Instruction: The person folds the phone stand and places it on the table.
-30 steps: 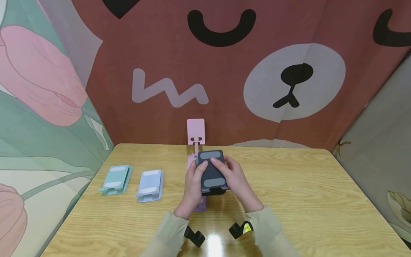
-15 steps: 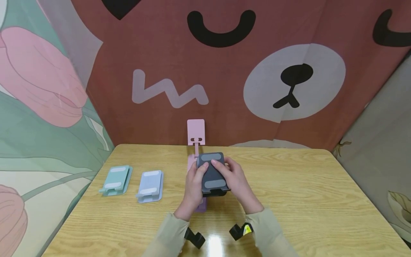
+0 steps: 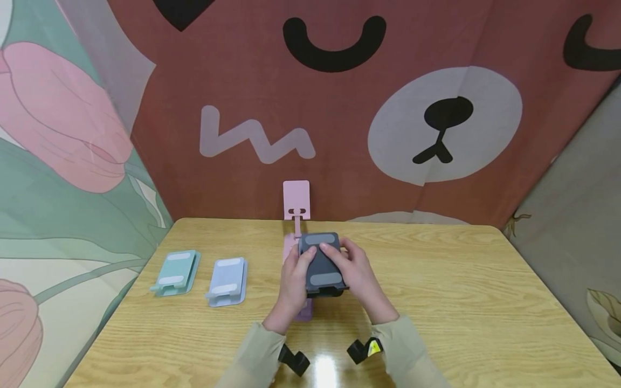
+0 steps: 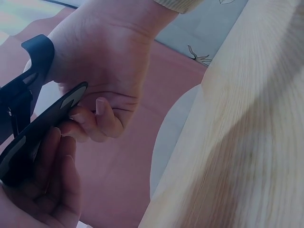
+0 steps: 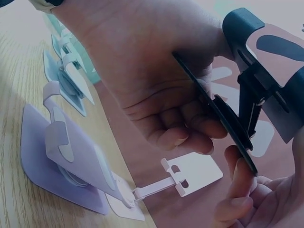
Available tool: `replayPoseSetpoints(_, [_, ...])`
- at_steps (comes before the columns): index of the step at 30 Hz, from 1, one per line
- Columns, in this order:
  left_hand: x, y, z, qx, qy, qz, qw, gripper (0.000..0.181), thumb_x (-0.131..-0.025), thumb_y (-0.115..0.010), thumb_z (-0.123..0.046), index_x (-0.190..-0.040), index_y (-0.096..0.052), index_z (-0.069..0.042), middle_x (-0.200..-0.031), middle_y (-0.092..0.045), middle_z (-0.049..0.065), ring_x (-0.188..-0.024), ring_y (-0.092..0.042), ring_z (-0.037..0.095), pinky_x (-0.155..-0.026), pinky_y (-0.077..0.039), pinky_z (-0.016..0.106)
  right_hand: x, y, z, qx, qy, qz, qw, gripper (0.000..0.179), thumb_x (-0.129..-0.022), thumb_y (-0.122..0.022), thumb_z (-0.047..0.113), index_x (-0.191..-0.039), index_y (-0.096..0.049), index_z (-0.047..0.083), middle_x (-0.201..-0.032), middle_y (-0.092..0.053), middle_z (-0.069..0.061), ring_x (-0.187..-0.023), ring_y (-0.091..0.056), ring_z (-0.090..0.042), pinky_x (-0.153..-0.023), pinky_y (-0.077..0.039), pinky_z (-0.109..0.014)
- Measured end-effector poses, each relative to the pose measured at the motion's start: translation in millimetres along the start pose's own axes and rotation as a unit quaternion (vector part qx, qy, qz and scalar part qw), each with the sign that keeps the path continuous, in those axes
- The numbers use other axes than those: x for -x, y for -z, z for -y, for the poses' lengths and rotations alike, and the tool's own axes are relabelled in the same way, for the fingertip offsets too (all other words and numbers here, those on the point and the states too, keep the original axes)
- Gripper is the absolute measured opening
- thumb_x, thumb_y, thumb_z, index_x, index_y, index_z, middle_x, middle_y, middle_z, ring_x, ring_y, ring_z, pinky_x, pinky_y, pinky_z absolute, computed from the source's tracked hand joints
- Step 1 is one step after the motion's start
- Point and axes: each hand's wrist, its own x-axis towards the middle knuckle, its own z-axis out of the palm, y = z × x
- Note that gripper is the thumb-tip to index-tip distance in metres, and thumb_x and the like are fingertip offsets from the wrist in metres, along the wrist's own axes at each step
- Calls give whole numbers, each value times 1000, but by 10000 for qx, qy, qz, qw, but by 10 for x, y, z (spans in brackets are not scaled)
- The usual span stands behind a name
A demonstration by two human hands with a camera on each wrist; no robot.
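Note:
A dark grey folding phone stand [image 3: 322, 267] with lighter grey pads is held above the table by both hands. My left hand [image 3: 292, 280] grips its left edge and my right hand [image 3: 358, 272] its right edge, both thumbs lying on the front plate. In the right wrist view, its thin base plate [image 5: 216, 114] and hinge arm [image 5: 251, 99] stand apart from the padded plate, so it is partly unfolded. Fingers curl behind the plates. A purple phone stand [image 3: 304, 311] lies below, mostly hidden by the hands. Behind them a pink phone stand [image 3: 296, 199] is raised on its arm.
On the left of the wooden table [image 3: 436, 302] lie a teal phone stand [image 3: 177, 268] and a light blue phone stand [image 3: 228, 279], both folded. A printed bear curtain [image 3: 349, 134] hangs behind the table. Black wrist cameras [image 3: 294, 360] sit on both wrists.
The top edge of the dark grey stand has dropped slightly in the head view, and its front plate looks a little shorter. Both hands keep their grip; the other stands stay put.

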Motion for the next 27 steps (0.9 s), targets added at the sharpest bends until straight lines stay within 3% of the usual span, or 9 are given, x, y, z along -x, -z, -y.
replayPoseSetpoints(15, [9, -4, 1, 73, 74, 136, 9999, 40, -103, -55, -30, -124, -56, 4, -97, -69, 14, -81, -66, 18, -72, -54, 28, 3, 1, -21, 34, -42, -55, 10000, 50, -94, -70, 50, -114, -64, 6, -87, -72, -10, -75, -67, -23, -65, -54, -33])
replayPoseSetpoints(27, [9, -8, -12, -139, 56, 267, 9995, 40, -105, -53, -30, -130, -55, 1, -102, -69, 13, -87, -65, 19, -76, -52, 29, 8, 18, -51, -146, 22, -15, 9999, 43, -95, -72, 44, -110, -61, 5, -83, -72, -12, -71, -69, -23, -62, -55, -32])
